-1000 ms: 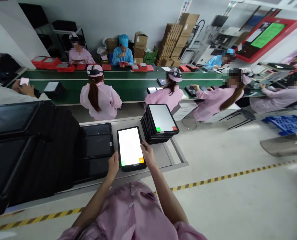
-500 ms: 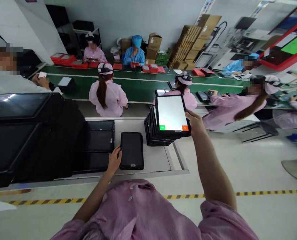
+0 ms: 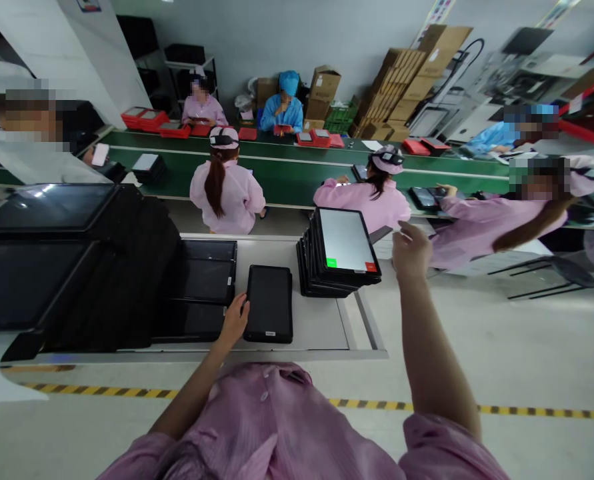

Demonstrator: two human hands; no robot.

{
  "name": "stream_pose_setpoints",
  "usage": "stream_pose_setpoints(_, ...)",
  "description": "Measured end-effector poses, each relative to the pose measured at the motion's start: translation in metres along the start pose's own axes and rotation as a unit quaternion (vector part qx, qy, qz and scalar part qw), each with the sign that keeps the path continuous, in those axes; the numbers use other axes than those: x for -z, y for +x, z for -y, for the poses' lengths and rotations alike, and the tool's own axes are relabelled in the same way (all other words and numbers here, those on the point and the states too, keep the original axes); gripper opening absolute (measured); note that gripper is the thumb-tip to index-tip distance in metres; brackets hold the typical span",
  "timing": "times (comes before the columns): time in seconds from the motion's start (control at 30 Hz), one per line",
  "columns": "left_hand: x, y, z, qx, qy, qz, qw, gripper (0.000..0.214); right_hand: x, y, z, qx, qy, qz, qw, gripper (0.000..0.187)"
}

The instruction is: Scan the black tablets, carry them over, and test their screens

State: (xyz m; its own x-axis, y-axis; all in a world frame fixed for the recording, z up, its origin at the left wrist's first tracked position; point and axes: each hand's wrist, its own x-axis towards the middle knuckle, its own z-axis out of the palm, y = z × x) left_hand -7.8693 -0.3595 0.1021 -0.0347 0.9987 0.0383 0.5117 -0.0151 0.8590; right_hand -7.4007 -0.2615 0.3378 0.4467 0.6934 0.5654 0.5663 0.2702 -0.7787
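Note:
My left hand (image 3: pixel 235 319) rests at the left edge of a dark-screened tablet (image 3: pixel 269 303) lying flat on the cart. Its fingers are loosely bent, touching the edge without gripping. Right of that stands a stack of black tablets (image 3: pixel 313 263). On top sits a tablet with a lit white screen (image 3: pixel 347 237), with a green and a red box along its lower edge. My right hand (image 3: pixel 413 252) is in the air to the right of the stack, apart from the lit tablet, its fingers partly curled and nothing visible in them.
More dark tablets (image 3: pixel 204 273) lie left on the cart (image 3: pixel 321 333), beside large black-framed panels (image 3: pixel 31 280). Beyond, people in pink and blue sit along a green workbench (image 3: pixel 287 177) with red trays (image 3: pixel 147 120). A stool (image 3: pixel 559 267) stands right; cardboard boxes (image 3: pixel 397 87) are stacked behind.
My right hand has let go of the lit tablet, which now sits on the stack, and has moved off to the right. My left hand stays by the dark tablet. The view has shifted slightly.

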Motion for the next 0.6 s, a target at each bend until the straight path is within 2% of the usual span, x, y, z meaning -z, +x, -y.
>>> stream_pose_setpoints(0.03,-0.001,0.002,-0.001,0.017,-0.004,0.004,1.0,0.044,0.003,-0.017,0.012,0.05,-0.073,-0.039,0.995,0.034)
stream_pose_setpoints(0.07,-0.003,0.005,-0.002,0.04,-0.011,0.008,0.999,0.044,0.002,-0.04,0.023,0.102,-0.126,-0.051,0.985,0.036)
stream_pose_setpoints(0.1,-0.005,0.008,-0.004,0.067,-0.019,0.011,0.997,0.046,-0.003,-0.069,0.033,0.152,-0.149,-0.022,0.977,0.034)
stream_pose_setpoints(0.17,-0.009,0.013,-0.007,0.118,-0.036,0.015,0.992,0.051,-0.025,-0.136,0.045,0.217,-0.117,0.142,0.959,0.031)
stream_pose_setpoints(0.23,-0.014,0.016,-0.01,0.142,-0.048,0.011,0.989,0.055,-0.06,-0.202,0.043,0.193,-0.06,0.308,0.93,0.035)
stream_pose_setpoints(0.27,-0.016,0.016,-0.011,0.145,-0.05,0.007,0.988,0.056,-0.08,-0.228,0.038,0.159,-0.039,0.352,0.921,0.038)
stream_pose_setpoints(0.3,-0.018,0.016,-0.012,0.145,-0.05,0.003,0.988,0.057,-0.099,-0.25,0.03,0.11,-0.02,0.358,0.927,0.043)
stream_pose_setpoints(0.33,-0.019,0.015,-0.013,0.145,-0.049,-0.001,0.988,0.057,-0.117,-0.266,0.021,0.051,-0.007,0.338,0.94,0.05)
stream_pose_setpoints(0.43,-0.021,0.01,-0.014,0.139,-0.051,-0.015,0.989,0.057,-0.158,-0.286,-0.006,-0.094,0.019,0.271,0.958,0.074)
stream_pose_setpoints(0.5,-0.021,0.007,-0.012,0.137,-0.057,-0.018,0.989,0.056,-0.173,-0.286,-0.018,-0.129,0.025,0.255,0.958,0.079)
stream_pose_setpoints(0.6,-0.021,0.005,-0.009,0.143,-0.063,-0.018,0.988,0.059,-0.18,-0.281,-0.026,-0.137,0.037,0.253,0.957,0.077)
